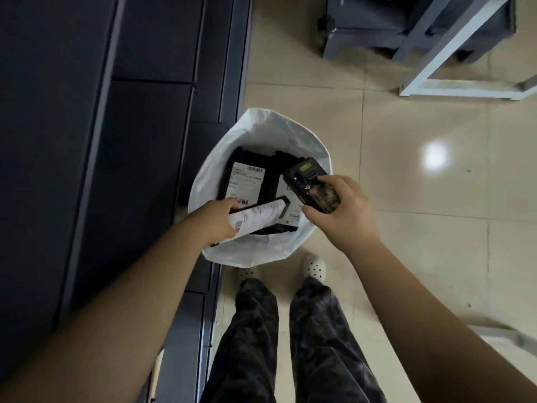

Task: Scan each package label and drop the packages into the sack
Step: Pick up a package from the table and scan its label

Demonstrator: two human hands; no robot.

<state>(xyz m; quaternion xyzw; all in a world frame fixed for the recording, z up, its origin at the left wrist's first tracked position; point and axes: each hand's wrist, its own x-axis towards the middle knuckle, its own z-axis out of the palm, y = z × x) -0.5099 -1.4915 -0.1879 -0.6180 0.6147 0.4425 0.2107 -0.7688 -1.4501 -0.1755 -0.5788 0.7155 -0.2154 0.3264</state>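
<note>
Dark worktop [87,141] along the left side, long edge running top to bottom. Beige tiled floor [406,228] to the right, with one bright light reflection. Grey metal frame [453,53] at upper right, standing on the floor. Dark camouflage trousers [290,344] and pale perforated shoes [312,266] at bottom centre, just below the sack. White sack [261,132] open on the floor, touching the worktop's edge, mouth wide. Inside the sack: two black packages [247,178] lying flat, white labels with barcodes facing up. Over the sack's near rim: black package [261,219] with white label upward, tilted, pinched at its left end by left hand [216,221], thumb on top, fingers underneath. Over the sack's right rim: right hand [343,210] curled round handheld scanner [312,186], index finger lying on its upper face, camouflage-patterned grip in the palm, nose pointing up and left toward the sack's interior. Scanner apart from the held package.
</note>
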